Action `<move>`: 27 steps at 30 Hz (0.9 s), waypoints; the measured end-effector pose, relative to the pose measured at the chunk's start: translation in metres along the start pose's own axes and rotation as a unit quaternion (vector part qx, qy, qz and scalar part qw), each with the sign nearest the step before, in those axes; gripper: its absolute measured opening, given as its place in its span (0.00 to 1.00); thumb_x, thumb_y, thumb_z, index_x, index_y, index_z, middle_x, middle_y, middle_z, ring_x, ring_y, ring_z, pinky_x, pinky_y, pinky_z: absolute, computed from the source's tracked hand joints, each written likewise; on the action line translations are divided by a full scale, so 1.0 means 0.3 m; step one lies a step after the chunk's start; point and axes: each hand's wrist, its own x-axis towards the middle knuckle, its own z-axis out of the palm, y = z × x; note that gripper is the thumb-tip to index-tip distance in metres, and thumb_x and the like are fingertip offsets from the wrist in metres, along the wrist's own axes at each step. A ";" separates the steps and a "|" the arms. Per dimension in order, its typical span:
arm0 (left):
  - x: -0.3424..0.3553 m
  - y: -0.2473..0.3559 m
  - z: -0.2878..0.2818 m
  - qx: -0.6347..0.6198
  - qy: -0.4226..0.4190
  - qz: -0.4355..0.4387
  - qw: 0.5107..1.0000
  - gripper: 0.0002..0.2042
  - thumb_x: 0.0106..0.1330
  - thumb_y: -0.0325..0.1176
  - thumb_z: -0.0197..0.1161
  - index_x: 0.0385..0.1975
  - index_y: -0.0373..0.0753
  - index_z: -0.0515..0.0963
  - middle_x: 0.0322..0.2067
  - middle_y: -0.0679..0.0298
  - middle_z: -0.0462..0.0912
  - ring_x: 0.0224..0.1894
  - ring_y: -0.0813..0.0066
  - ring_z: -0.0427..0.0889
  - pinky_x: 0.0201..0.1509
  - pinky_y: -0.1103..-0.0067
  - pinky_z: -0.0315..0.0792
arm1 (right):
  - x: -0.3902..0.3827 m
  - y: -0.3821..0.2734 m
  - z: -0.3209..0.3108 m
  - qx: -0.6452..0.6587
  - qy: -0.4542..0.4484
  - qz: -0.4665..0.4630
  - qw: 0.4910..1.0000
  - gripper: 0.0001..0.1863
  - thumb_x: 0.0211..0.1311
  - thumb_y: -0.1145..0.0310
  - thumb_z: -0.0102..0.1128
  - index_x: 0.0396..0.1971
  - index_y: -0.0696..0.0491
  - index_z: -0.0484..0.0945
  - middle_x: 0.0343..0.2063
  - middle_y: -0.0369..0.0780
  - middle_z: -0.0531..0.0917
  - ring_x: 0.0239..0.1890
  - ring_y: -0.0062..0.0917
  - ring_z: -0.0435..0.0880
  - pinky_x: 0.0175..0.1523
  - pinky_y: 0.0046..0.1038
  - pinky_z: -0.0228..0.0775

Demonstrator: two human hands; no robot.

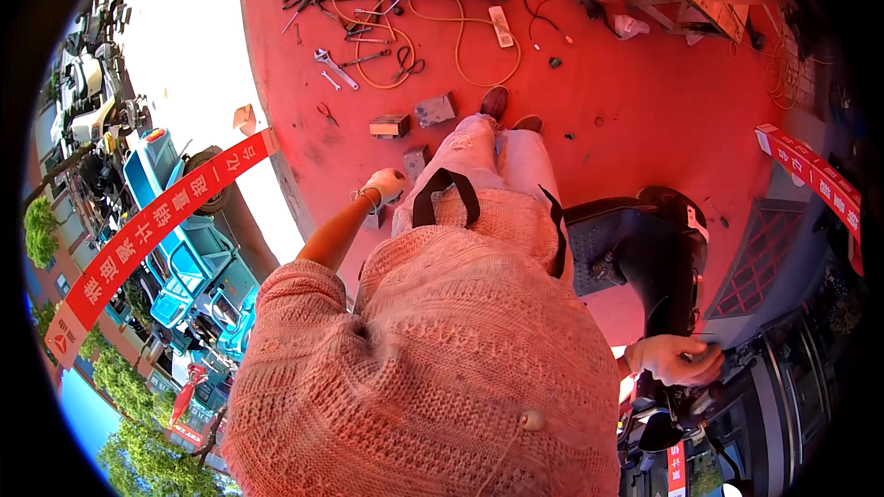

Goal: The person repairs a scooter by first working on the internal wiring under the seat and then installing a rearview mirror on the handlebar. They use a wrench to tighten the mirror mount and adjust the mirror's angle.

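Black scooter (668, 258) at four o'clock, long axis running twelve to six, front end toward six. Right hand (677, 359) clamped on its handlebar, probably steadying or steering; next move likely needs a firm hold. Left hand (387, 184), gloved, at ten o'clock, closure unclear, near small boxes (391, 125) on red floor (626, 101).

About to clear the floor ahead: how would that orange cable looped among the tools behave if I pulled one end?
The orange cable lies in loose loops, so it is probably floppy and would straighten before it slides. It runs among an adjustable wrench and pliers, so it may snag or drag them. It looks thin, likely light.
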 end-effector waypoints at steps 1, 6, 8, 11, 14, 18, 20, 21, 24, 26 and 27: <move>0.001 -0.005 0.016 -0.001 0.024 0.015 1.000 0.15 0.59 0.41 0.54 0.36 0.37 0.80 0.25 0.62 0.81 0.24 0.73 0.81 0.30 0.77 0.76 | -0.043 -0.067 0.053 0.183 -0.142 0.077 0.970 0.15 0.67 0.67 0.50 0.43 0.64 0.76 0.42 0.50 0.80 0.47 0.38 0.79 0.52 0.30 0.70; -0.048 -0.021 0.074 -0.159 0.086 0.026 0.983 0.14 0.60 0.36 0.55 0.41 0.37 0.80 0.27 0.61 0.82 0.26 0.76 0.81 0.30 0.78 0.77 | -0.458 -0.022 0.452 0.320 -0.474 0.268 0.775 0.15 0.65 0.69 0.52 0.45 0.64 0.75 0.38 0.44 0.82 0.40 0.26 0.81 0.46 0.24 0.73; -0.085 -0.030 0.118 -0.236 0.111 0.027 0.965 0.11 0.62 0.34 0.55 0.39 0.37 0.80 0.27 0.64 0.82 0.24 0.77 0.80 0.30 0.79 0.76 | -0.593 0.066 0.584 0.325 -0.606 0.273 0.673 0.14 0.63 0.68 0.53 0.39 0.64 0.78 0.24 0.37 0.79 0.23 0.16 0.75 0.29 0.20 0.71; -0.032 -0.140 0.250 -0.220 0.166 0.055 0.960 0.12 0.61 0.37 0.56 0.38 0.38 0.81 0.29 0.63 0.84 0.29 0.77 0.81 0.36 0.78 0.75 | -0.598 0.014 0.657 0.316 -0.667 0.349 0.577 0.11 0.62 0.71 0.50 0.34 0.63 0.79 0.19 0.36 0.77 0.18 0.17 0.73 0.24 0.21 0.67; 0.043 -0.259 0.401 -0.268 0.200 0.049 0.941 0.13 0.60 0.40 0.57 0.38 0.39 0.81 0.33 0.61 0.84 0.38 0.71 0.82 0.44 0.77 0.73 | -0.538 -0.030 0.734 0.282 -0.745 0.342 0.499 0.10 0.62 0.71 0.51 0.33 0.62 0.78 0.20 0.37 0.77 0.18 0.18 0.73 0.23 0.23 0.68; 0.079 -0.342 0.542 -0.403 0.176 0.003 0.898 0.15 0.60 0.41 0.58 0.40 0.39 0.80 0.37 0.58 0.83 0.42 0.67 0.82 0.47 0.75 0.72 | -0.460 -0.175 0.838 0.288 -0.757 0.314 0.495 0.11 0.63 0.70 0.51 0.36 0.63 0.77 0.22 0.38 0.78 0.19 0.20 0.75 0.24 0.24 0.69; 0.075 -0.375 0.549 -0.346 0.184 -0.018 0.920 0.16 0.60 0.43 0.57 0.41 0.40 0.80 0.37 0.57 0.83 0.44 0.64 0.82 0.48 0.73 0.72 | -0.429 -0.271 0.891 0.335 -0.758 0.305 0.469 0.11 0.64 0.70 0.51 0.38 0.63 0.76 0.24 0.39 0.79 0.20 0.20 0.76 0.25 0.24 0.71; 0.074 -0.369 0.549 -0.334 0.187 -0.025 0.924 0.16 0.60 0.43 0.57 0.41 0.40 0.80 0.38 0.56 0.83 0.44 0.63 0.81 0.48 0.73 0.72 | -0.397 -0.329 0.900 0.357 -0.757 0.300 0.458 0.12 0.64 0.70 0.50 0.38 0.63 0.76 0.24 0.39 0.80 0.20 0.21 0.76 0.25 0.24 0.71; 0.082 -0.379 0.480 -0.366 0.186 -0.052 0.910 0.16 0.59 0.44 0.58 0.41 0.40 0.80 0.38 0.56 0.83 0.44 0.62 0.81 0.48 0.72 0.72 | -0.350 -0.546 0.871 0.363 -0.757 0.273 0.470 0.12 0.64 0.70 0.51 0.39 0.63 0.76 0.26 0.40 0.81 0.23 0.22 0.78 0.29 0.25 0.74; 0.108 -0.373 0.383 -0.371 0.161 -0.066 0.912 0.17 0.59 0.45 0.58 0.41 0.40 0.80 0.38 0.55 0.83 0.44 0.61 0.81 0.48 0.71 0.72 | -0.330 -0.671 0.852 0.369 -0.757 0.259 0.473 0.12 0.64 0.69 0.51 0.39 0.63 0.76 0.26 0.41 0.81 0.23 0.22 0.79 0.30 0.26 0.75; 0.120 -0.381 0.327 -0.373 0.145 -0.077 0.913 0.17 0.58 0.45 0.58 0.40 0.40 0.80 0.38 0.54 0.82 0.44 0.60 0.81 0.48 0.71 0.72 | -0.336 -0.723 0.842 0.374 -0.757 0.253 0.472 0.12 0.64 0.69 0.51 0.39 0.62 0.76 0.26 0.41 0.81 0.24 0.22 0.79 0.30 0.26 0.75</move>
